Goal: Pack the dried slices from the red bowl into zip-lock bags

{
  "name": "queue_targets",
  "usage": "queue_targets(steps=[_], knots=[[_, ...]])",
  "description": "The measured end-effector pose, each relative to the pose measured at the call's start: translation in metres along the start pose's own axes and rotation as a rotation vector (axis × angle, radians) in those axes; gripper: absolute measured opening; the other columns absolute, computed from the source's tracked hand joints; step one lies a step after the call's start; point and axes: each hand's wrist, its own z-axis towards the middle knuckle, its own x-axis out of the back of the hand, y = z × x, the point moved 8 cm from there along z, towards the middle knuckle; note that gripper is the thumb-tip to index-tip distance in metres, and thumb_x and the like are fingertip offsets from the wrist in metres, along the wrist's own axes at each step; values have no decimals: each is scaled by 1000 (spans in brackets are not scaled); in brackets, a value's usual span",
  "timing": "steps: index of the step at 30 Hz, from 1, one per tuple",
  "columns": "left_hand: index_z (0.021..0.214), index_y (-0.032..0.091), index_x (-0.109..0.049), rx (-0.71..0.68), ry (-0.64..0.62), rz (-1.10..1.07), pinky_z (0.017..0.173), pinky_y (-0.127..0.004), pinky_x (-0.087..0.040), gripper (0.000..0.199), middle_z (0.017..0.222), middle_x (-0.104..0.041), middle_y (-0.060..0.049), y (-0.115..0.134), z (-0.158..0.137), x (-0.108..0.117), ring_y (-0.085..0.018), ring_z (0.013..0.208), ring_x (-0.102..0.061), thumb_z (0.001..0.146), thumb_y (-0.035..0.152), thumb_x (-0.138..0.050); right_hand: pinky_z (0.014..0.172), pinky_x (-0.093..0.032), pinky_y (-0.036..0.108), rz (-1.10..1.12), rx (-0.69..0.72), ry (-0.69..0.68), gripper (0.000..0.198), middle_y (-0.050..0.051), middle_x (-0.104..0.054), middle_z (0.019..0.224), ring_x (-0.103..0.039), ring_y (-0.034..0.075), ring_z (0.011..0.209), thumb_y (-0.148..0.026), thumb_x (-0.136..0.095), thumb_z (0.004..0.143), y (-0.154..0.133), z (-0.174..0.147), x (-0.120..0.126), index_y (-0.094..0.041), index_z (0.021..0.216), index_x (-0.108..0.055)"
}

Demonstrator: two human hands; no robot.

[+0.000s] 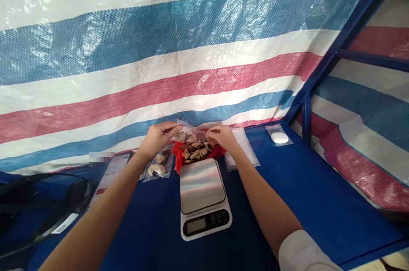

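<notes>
Between my two hands hangs a clear plastic zip bag (191, 131) with a few pale dried slices in it. My left hand (160, 136) pinches its left edge, and my right hand (221, 136) pinches the right edge. Just below the bag lies a red plastic bag (177, 157), spread open around a heap of brown dried slices (195, 151). In front of it stands a white kitchen scale (206, 203) with a bare steel plate. Another clear bag of dried slices (159, 168) lies left of the red bag, beneath my left forearm.
Flat clear bags (244, 149) are stacked right of the red bag. A small bag with a white oval object (279, 137) lies farther right. At left are a phone (111, 173) and a black strap-like item (70, 203). A striped tarp (179, 62) rises behind the blue table (275, 185).
</notes>
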Motion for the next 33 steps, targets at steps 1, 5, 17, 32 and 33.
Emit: queue_targets(steps=[1,5,17,32,33], knots=[[88,22,-79,8,1,5,79,-32,-55,45,97,-81,-8,-4,-2,0,-26,87,-72,84,63,-62,64,-58,34,15,0,-2,12,2,-74,66,-70,22,66,-29,-72,74,2,1,1,-25,64,-77],[91,22,-81,56,-14,-3,80,-34,-56,51,102,-81,-10,-23,-9,0,-28,92,-73,77,68,-67,65,-61,33,69,-16,1,10,2,-74,67,-71,22,69,-30,-73,74,10,2,4,-26,66,-78],[87,25,-78,26,31,129,77,-31,-52,39,92,-81,-6,-7,-4,8,-25,82,-70,87,58,-57,63,-62,32,254,-177,-68,16,4,-77,73,-72,20,67,-38,-79,72,7,-5,-6,-22,76,-80],[88,22,-77,-36,67,85,79,-34,-53,41,92,-80,-7,12,4,10,-25,81,-70,88,58,-57,75,-66,34,416,-230,-102,22,3,-76,76,-73,19,72,-38,-87,63,1,-9,-17,-21,75,-80],[89,22,-77,-30,69,66,79,-34,-53,41,92,-79,-8,11,4,9,-25,81,-70,88,58,-58,75,-66,34,420,-238,-104,22,3,-76,76,-73,19,72,-38,-88,63,2,-9,-17,-21,75,-80]])
